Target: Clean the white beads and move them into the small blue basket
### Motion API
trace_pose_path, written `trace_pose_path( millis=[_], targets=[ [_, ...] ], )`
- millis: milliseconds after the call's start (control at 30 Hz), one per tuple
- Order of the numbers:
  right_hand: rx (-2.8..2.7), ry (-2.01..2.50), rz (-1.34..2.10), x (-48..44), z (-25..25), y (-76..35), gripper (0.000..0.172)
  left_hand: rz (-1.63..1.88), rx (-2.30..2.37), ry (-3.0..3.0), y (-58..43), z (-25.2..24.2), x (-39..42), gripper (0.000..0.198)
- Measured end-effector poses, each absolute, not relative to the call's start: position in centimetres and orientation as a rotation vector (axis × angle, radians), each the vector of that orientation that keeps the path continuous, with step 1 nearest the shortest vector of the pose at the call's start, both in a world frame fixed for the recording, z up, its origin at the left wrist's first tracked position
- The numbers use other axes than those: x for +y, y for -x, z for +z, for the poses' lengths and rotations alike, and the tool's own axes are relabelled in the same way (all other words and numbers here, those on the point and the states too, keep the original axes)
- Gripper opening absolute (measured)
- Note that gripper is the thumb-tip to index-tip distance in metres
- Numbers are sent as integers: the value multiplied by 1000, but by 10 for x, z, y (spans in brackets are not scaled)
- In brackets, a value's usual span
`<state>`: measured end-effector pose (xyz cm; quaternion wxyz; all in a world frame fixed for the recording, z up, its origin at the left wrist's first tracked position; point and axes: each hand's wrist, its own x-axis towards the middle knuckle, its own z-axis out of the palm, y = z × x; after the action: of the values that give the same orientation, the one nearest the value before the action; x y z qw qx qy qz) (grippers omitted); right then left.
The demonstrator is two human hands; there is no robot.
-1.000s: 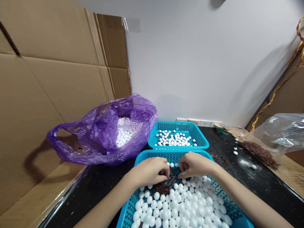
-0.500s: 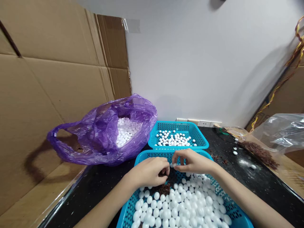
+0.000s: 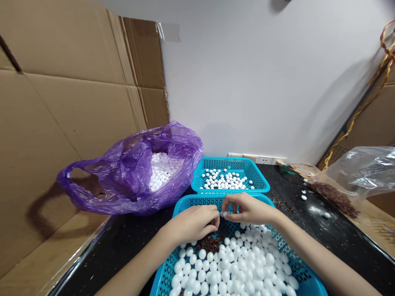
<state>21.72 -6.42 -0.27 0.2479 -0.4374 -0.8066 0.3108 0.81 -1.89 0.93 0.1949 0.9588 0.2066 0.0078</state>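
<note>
The near blue plastic basket (image 3: 176, 210) holds a heap of white balls (image 3: 249, 263) and a clump of dark brown bits (image 3: 210, 245). Over its far part, my right hand (image 3: 248, 209) has thumb and fingers closed on a small white ball (image 3: 225, 213). Just to the left, my left hand (image 3: 197, 222) hovers above the brown clump. Its fingers are curled together, and whatever they may hold is hidden. The fingertips of both hands are close to each other.
Behind stands another blue basket (image 3: 262, 181) with fewer white balls. On the left, a purple plastic bag (image 3: 123, 172) of white balls leans by cardboard (image 3: 74, 94). Brown strands (image 3: 335, 198), a clear bag (image 3: 367, 168) and loose balls lie right on the black tabletop (image 3: 132, 238).
My left hand has lifted slightly off the brown clump, so more of the clump shows. My right hand stays almost in place with the ball. The view has shifted a little.
</note>
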Motion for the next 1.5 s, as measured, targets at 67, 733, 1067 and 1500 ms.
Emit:
trace_pose_path(
  millis=[67,733,1067,1500],
  targets=[
    [-2147,1165,836,-64,-2,-217,9,120,593,-2674,-9,9,-18,9],
    [-1211,1060,830,-37,-12,-233,24,635,662,-1411,-44,74,22,25],
    [-1249,1041,928,-37,-2,-232,27,555,720,-1489,-44,55,19,29],
    [-1209,1043,1004,-44,9,-229,28,502,564,-1513,-67,43,37,29]
  ],
)
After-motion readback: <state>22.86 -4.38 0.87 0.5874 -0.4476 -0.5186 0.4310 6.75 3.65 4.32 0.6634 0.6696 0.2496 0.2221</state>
